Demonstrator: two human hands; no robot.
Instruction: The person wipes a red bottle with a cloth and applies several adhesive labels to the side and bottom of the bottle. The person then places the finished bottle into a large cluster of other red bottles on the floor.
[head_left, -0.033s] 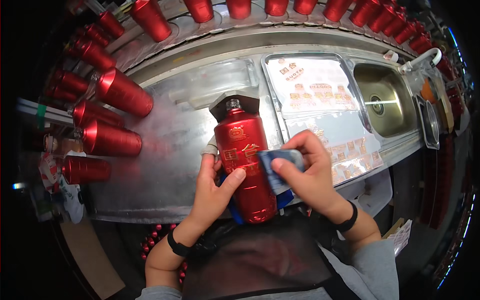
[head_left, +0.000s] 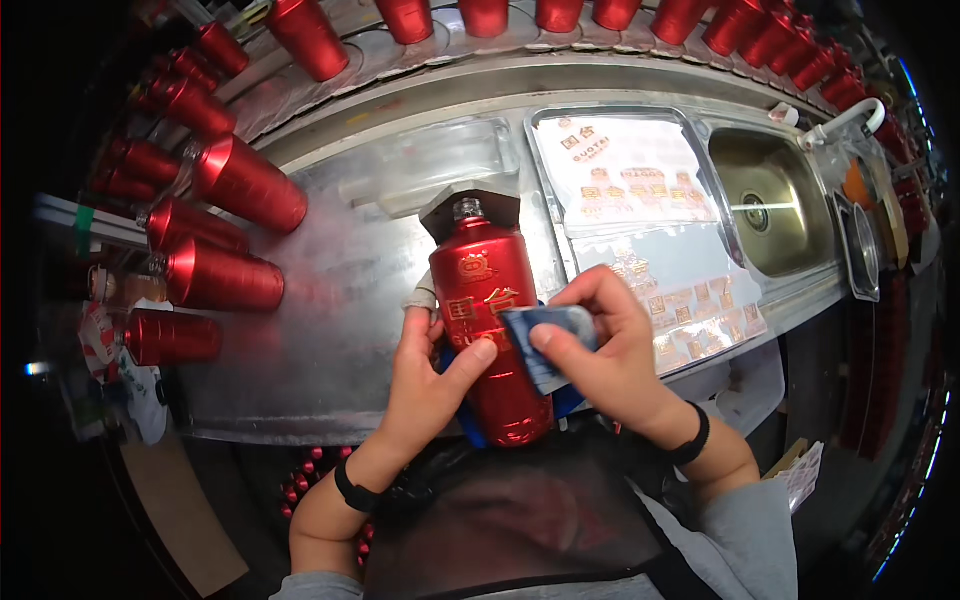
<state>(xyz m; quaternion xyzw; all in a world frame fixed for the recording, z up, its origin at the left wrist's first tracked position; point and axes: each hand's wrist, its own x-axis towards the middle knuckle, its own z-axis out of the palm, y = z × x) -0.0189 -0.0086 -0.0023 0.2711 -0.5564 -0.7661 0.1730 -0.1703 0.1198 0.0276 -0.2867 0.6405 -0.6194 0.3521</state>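
Note:
A red metallic bottle (head_left: 487,270) with raised gold lettering and a clear threaded neck leans in front of me, a dark angled holder (head_left: 500,208) behind its neck. My left hand (head_left: 425,365) grips its left side, thumb across the front and the other fingers partly hidden behind; one finger wears a beige cover (head_left: 422,294). In my right hand (head_left: 600,345) a folded blue cloth (head_left: 550,332) is pinched between thumb and fingers, its edge against the bottle's right side by the lettering. Something blue shows beneath the bottle.
Several red bottles (head_left: 248,183) lie at the left, and more stand along a conveyor (head_left: 450,40) at the back. Right of the bottle a metal tray (head_left: 540,150) holds sheets of gold decals (head_left: 640,195). Beyond it are a steel sink (head_left: 725,165) and a white faucet (head_left: 850,118).
My right hand and the cloth have shifted slightly left, closer over the bottle's front. My left hand and the bottle stay almost in place. The conveyor bottles have moved slightly right.

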